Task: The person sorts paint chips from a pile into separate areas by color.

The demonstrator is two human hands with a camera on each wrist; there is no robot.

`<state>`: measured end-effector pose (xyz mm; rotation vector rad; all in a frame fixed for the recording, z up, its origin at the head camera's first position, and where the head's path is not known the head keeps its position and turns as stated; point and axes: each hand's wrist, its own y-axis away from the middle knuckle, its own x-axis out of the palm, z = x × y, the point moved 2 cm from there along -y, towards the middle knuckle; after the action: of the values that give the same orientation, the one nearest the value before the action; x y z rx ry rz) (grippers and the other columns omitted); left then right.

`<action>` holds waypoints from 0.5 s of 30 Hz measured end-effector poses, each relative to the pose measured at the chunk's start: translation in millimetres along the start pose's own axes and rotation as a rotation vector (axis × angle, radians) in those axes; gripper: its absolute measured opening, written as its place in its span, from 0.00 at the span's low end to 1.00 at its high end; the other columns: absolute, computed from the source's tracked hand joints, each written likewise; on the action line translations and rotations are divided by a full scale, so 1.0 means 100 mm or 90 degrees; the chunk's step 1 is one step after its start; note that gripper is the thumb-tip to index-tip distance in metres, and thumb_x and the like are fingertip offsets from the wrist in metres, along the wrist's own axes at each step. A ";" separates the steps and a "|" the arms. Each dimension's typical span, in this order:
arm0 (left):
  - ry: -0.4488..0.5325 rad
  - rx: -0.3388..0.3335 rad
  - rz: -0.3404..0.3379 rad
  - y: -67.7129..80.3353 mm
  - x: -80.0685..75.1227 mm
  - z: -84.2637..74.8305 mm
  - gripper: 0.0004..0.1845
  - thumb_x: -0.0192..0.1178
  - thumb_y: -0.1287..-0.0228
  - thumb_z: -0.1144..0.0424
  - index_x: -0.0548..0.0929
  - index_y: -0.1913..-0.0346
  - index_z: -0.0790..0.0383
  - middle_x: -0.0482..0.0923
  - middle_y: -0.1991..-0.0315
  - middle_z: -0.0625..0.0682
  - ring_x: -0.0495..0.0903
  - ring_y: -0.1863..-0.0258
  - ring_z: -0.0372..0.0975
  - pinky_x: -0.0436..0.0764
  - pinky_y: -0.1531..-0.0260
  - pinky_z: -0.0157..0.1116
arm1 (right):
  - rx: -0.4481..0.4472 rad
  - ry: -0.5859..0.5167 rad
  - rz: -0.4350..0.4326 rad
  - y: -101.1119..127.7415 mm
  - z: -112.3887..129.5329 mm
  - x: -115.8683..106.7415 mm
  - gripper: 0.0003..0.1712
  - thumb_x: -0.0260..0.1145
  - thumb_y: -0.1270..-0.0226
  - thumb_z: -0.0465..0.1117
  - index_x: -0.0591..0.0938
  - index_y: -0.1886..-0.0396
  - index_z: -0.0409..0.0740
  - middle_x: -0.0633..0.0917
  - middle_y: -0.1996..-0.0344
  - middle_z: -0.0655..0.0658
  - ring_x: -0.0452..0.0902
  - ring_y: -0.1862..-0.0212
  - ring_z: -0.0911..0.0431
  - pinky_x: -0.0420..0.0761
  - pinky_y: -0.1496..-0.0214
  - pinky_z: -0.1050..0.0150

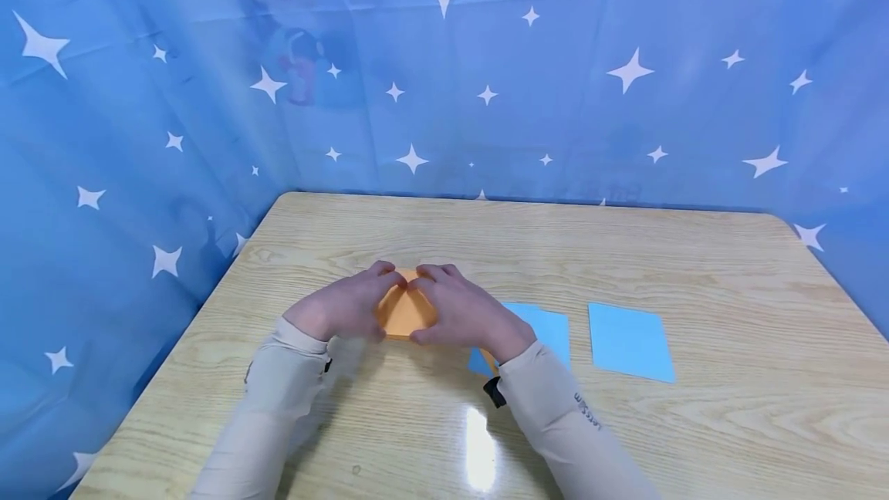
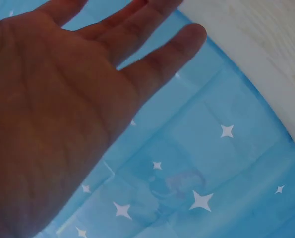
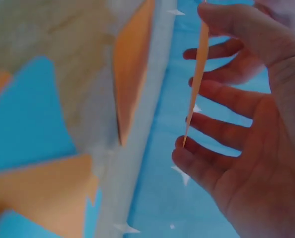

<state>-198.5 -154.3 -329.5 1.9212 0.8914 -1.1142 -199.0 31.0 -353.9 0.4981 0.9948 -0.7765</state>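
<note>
Two hands meet over a wooden table [image 1: 625,253], fingertips nearly touching above a folded orange paper [image 1: 403,315] that lies on the tabletop a little left of centre, partly covered by both palms. In the head view the left hand [image 1: 347,303] rests on the paper's left edge with its fingers curved lightly over the top corner, and the right hand [image 1: 461,313] lies over the paper's right side in the same way. The left wrist view shows the left palm [image 2: 48,114] with fingers straight and spread, with the blue star-printed cloth [image 2: 202,163] behind it and the table's edge in the upper right corner. The right wrist view shows the right hand's fingers [image 3: 221,129] straight and fanned apart, with a thin orange paper edge [image 3: 197,74] seen edge-on, touching the fingertips; whether the thumb pinches it I cannot tell. Just right of the right wrist a blue sheet [image 1: 545,330] lies flat on the table, half hidden by the forearm, with a bit of orange showing at its lower left corner. A second blue sheet [image 1: 630,342] lies near it, further right and apart. Both forearms wear beige sleeves [image 1: 556,423]. The starred cloth [image 1: 486,60] hangs behind and to both sides of the table.
</note>
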 end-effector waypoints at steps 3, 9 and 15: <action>-0.038 -0.020 0.005 -0.04 0.05 -0.01 0.39 0.75 0.54 0.72 0.74 0.34 0.62 0.68 0.34 0.57 0.76 0.46 0.49 0.81 0.47 0.47 | 0.003 -0.008 0.012 -0.01 -0.01 0.06 0.38 0.73 0.37 0.53 0.74 0.30 0.46 0.66 0.24 0.41 0.58 0.24 0.44 0.77 0.40 0.53; -0.042 -0.019 0.013 -0.08 0.12 -0.02 0.38 0.73 0.56 0.75 0.75 0.36 0.63 0.69 0.37 0.57 0.76 0.51 0.48 0.81 0.51 0.45 | 0.018 0.006 0.030 -0.04 -0.02 0.14 0.37 0.74 0.37 0.53 0.75 0.31 0.47 0.69 0.26 0.42 0.61 0.26 0.45 0.78 0.40 0.52; -0.050 -0.016 0.022 -0.11 0.19 0.00 0.38 0.72 0.58 0.76 0.75 0.37 0.64 0.70 0.40 0.57 0.75 0.51 0.48 0.80 0.51 0.45 | 0.012 0.031 0.034 -0.06 -0.02 0.20 0.34 0.75 0.39 0.53 0.77 0.36 0.48 0.75 0.36 0.45 0.68 0.35 0.46 0.78 0.44 0.54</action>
<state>-200.2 -145.1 -349.7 1.8534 0.8218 -1.1446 -198.2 22.2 -372.7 0.5606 1.0164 -0.7298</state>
